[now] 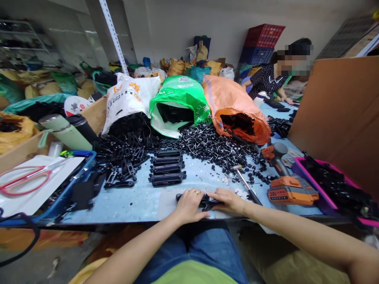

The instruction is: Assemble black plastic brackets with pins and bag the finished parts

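Observation:
At the front edge of the blue table, my left hand is closed over one end of a black plastic part, its thumb stretched along the near side. The fingers of my right hand press on the other end of the same part. Much of the part is hidden under both hands. Beneath it lies a pale sheet. Just beyond my hands, several assembled black plastic pieces lie in a neat row. A hammer rests close to my right hand.
A loose pile of black-headed metal pins spreads below a white sack, a green sack and an orange sack. An orange cordless drill and a pink-rimmed bin stand right. Red-handled scissors lie left. A co-worker sits beyond.

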A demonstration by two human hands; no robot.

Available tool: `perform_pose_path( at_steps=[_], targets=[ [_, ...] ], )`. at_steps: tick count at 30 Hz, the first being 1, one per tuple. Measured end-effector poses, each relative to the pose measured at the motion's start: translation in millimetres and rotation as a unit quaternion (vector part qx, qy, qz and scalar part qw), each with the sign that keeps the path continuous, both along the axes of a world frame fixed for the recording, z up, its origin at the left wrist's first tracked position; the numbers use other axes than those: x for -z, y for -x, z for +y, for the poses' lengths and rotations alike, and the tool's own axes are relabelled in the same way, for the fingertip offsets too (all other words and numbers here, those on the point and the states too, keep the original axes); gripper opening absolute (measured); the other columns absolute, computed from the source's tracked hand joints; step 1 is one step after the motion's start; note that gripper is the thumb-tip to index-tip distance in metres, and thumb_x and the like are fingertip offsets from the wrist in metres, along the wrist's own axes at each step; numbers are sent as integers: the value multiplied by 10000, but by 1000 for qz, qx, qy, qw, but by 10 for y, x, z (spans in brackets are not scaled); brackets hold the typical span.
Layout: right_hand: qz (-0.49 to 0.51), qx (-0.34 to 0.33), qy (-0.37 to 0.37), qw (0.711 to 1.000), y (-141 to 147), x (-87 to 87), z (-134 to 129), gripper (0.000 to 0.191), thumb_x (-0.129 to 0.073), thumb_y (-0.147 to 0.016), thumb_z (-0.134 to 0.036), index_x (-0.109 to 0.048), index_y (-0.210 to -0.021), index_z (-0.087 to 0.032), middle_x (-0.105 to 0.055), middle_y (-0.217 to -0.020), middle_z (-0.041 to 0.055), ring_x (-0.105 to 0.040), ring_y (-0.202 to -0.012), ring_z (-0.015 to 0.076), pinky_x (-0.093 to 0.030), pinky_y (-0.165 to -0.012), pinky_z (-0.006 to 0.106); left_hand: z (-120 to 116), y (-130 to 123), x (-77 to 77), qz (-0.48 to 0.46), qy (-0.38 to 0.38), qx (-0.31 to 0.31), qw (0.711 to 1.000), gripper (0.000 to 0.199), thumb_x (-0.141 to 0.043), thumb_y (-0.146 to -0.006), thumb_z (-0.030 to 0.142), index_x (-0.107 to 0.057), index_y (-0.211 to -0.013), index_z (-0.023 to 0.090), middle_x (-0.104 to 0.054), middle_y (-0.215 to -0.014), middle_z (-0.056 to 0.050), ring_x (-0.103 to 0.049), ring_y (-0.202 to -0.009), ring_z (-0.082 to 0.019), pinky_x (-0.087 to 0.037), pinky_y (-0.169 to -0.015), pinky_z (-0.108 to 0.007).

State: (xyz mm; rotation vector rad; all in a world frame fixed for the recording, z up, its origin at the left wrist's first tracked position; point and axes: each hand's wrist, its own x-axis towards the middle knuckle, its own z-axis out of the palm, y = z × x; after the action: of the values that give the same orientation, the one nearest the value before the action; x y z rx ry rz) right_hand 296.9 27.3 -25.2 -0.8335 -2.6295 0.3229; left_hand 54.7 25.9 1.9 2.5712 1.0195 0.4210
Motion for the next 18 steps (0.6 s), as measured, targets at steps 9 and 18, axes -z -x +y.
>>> perform_pose_path(
  at_steps=[9, 18],
  targets=[
    [28, 118, -3, 993, 113, 70, -217, 489, -500, -869, -369, -404, -1320, -206, -583, -850, 71, -506, -788, 182, -415, -691, 302, -109, -123, -18, 22, -12, -75, 997, 411, -592, -752, 435, -500, -1073, 196, -566, -1008, -67, -494, -968, -254, -396, -804, -377],
    [-111, 79, -63, 989, 60, -149, -134, 461, -418, -865, -524, -561, -1113, -161, -594, -822, 77, -517, -752, 179, -374, -631, 278, -222, 23, -57, 74, -103, -20, 992, 505, -502, -836, 415, -409, -1241, 128, -560, -1125, -133, -521, -991, -263, -421, -833, -398]
  ],
)
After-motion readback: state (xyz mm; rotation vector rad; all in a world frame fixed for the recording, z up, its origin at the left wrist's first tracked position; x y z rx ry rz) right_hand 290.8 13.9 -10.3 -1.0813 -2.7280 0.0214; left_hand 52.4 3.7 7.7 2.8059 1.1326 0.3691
